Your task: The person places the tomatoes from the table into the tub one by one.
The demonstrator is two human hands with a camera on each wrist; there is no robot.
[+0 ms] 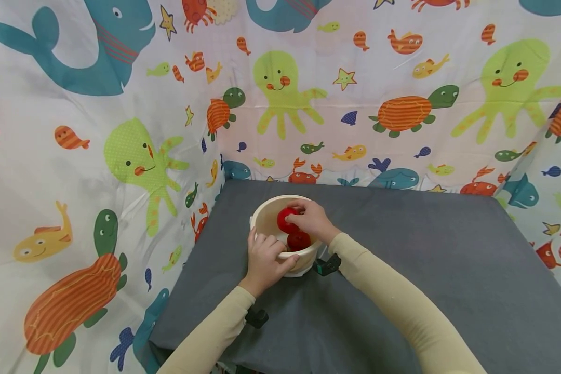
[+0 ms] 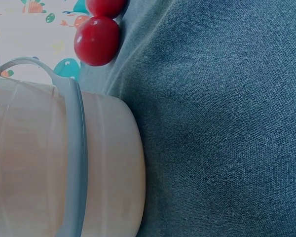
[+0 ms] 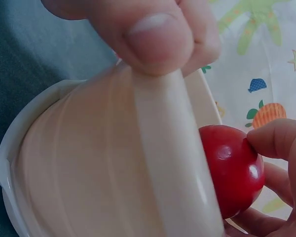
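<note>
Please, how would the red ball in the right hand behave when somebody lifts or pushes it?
The red ball would probably roll if pushed, since it looks round. Its glossy surface may be somewhat slippery. It seems firm: the right hand pinches it without making a visible dent.

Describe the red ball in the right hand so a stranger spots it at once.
On the gray table stands a cream bucket. At its mouth, the right hand grips the red ball. It is the brighter one; the darker ball sits nearer the left hand.
</note>
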